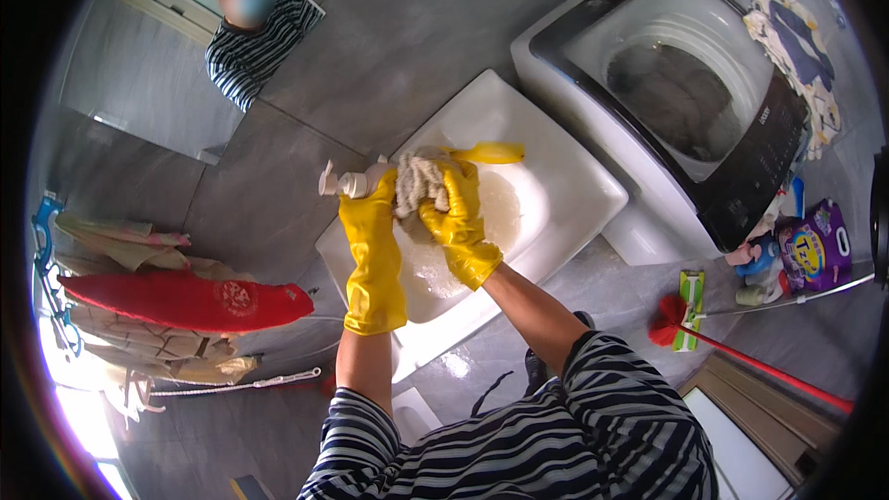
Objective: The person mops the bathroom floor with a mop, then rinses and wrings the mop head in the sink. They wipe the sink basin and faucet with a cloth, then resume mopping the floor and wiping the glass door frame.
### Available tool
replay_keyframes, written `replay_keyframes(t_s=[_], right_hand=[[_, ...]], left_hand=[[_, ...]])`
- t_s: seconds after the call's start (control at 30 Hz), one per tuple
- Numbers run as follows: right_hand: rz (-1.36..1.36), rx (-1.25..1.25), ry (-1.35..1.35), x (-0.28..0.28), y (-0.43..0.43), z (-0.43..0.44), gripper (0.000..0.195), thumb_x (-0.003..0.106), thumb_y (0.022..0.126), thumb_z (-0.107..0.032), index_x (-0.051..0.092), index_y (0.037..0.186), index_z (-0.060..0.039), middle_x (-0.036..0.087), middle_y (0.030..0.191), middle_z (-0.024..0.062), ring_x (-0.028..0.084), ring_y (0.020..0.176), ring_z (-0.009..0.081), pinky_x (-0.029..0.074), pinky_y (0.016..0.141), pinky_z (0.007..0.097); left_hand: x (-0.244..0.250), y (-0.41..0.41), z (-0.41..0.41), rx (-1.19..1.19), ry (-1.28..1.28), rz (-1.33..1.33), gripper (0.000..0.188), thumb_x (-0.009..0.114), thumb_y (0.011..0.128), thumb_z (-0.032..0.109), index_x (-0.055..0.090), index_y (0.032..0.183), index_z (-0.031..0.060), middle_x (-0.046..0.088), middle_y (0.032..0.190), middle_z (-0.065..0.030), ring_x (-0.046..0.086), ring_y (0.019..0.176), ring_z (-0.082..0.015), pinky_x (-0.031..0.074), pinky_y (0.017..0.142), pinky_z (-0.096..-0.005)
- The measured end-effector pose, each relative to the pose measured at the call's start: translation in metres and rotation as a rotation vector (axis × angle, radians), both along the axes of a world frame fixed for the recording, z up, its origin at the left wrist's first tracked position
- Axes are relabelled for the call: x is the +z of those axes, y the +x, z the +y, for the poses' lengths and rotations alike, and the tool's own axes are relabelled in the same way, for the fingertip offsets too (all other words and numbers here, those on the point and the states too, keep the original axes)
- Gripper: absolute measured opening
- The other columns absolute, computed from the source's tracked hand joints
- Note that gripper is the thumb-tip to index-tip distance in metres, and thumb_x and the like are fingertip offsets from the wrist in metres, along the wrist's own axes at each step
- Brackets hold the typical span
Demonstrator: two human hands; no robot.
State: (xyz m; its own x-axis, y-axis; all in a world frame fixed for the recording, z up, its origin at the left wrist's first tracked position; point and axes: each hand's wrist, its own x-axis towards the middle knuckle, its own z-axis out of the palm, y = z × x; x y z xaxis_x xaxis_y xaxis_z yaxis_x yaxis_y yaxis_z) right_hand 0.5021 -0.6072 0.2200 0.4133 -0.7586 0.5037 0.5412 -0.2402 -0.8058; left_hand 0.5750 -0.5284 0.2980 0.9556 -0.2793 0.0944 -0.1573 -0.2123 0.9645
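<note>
Both my hands wear long yellow rubber gloves above a white washbasin [583, 201]. My right hand [455, 205] is closed around a bunched grey-beige cloth [421, 184], thumb side against its folds. My left hand [371, 205] is at the cloth's left side, its fingers mostly hidden. Right beside it is a white cylindrical cap [353, 185] with a raised lid or lever; whether it belongs to a bottle or a tap is unclear. A yellow plastic handle [489, 153] juts out behind my right hand. Cloudy, foamy water [500, 205] lies in the bowl.
Right of the basin stands a top-loading washing machine [562, 62] with dark laundry inside. A red-handled brush [668, 321], a green flat mop [687, 292] and a purple detergent bag [814, 246] are farther right. A red towel [187, 301] hangs at left. A wall mirror [153, 97] reflects a person.
</note>
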Motion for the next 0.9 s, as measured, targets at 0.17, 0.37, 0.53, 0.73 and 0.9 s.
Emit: replay_keyframes(t_s=[0.17, 0.37, 0.53, 0.73, 0.9], right_hand=[[0.359, 0.021, 0.351, -0.051, 0.004, -0.006, 0.046, 0.059, 0.074, 0.004, 0.055, 0.12, 0.0002, 0.052, 0.116, 0.0137, 0.051, 0.11, 0.0285, 0.043, 0.097, 0.0361], [0.245, 0.026, 0.469, -0.04, -0.018, 0.007, 0.044, 0.061, 0.082, 0.0, 0.051, 0.124, -0.0012, 0.054, 0.116, 0.0108, 0.056, 0.105, 0.0215, 0.046, 0.091, 0.0318], [0.186, -0.058, 0.004, -0.016, -0.038, 0.012, 0.043, 0.067, 0.073, -0.002, 0.056, 0.115, -0.002, 0.055, 0.113, 0.0148, 0.05, 0.11, 0.033, 0.041, 0.096, 0.0367], [0.46, 0.133, 0.142, -0.061, -0.074, -0.021, 0.034, 0.059, 0.076, 0.002, 0.06, 0.11, 0.0006, 0.055, 0.111, 0.016, 0.055, 0.104, 0.0306, 0.044, 0.093, 0.0349], [0.329, 0.197, 0.067, -0.048, -0.099, -0.025, 0.034, 0.066, 0.079, -0.003, 0.059, 0.112, 0.0011, 0.054, 0.116, 0.0164, 0.054, 0.108, 0.0292, 0.043, 0.095, 0.0345]], left_hand=[[0.02, -0.029, 0.035, 0.148, 0.026, 0.02, 0.038, 0.075, 0.08, 0.015, 0.058, 0.112, 0.0052, 0.065, 0.092, -0.0043, 0.061, 0.07, -0.0124, 0.046, 0.049, -0.0225], [0.013, -0.045, 0.048, 0.187, -0.058, -0.072, 0.037, 0.075, 0.08, 0.017, 0.059, 0.112, 0.0064, 0.063, 0.094, -0.0045, 0.06, 0.07, -0.0118, 0.047, 0.048, -0.0225], [0.004, -0.049, 0.027, 0.058, -0.065, -0.034, 0.046, 0.076, 0.08, 0.014, 0.055, 0.12, 0.0068, 0.06, 0.103, -0.0045, 0.056, 0.076, -0.0104, 0.046, 0.059, -0.0243], [0.002, 0.007, -0.038, 0.037, -0.098, -0.12, 0.052, 0.077, 0.076, 0.013, 0.051, 0.122, 0.0067, 0.061, 0.102, -0.006, 0.059, 0.084, -0.0158, 0.049, 0.068, -0.0269], [-0.04, 0.052, -0.065, 0.053, 0.143, -0.225, 0.055, 0.075, 0.076, 0.014, 0.049, 0.124, 0.0067, 0.06, 0.107, -0.0077, 0.061, 0.093, -0.0188, 0.05, 0.079, -0.0315]])
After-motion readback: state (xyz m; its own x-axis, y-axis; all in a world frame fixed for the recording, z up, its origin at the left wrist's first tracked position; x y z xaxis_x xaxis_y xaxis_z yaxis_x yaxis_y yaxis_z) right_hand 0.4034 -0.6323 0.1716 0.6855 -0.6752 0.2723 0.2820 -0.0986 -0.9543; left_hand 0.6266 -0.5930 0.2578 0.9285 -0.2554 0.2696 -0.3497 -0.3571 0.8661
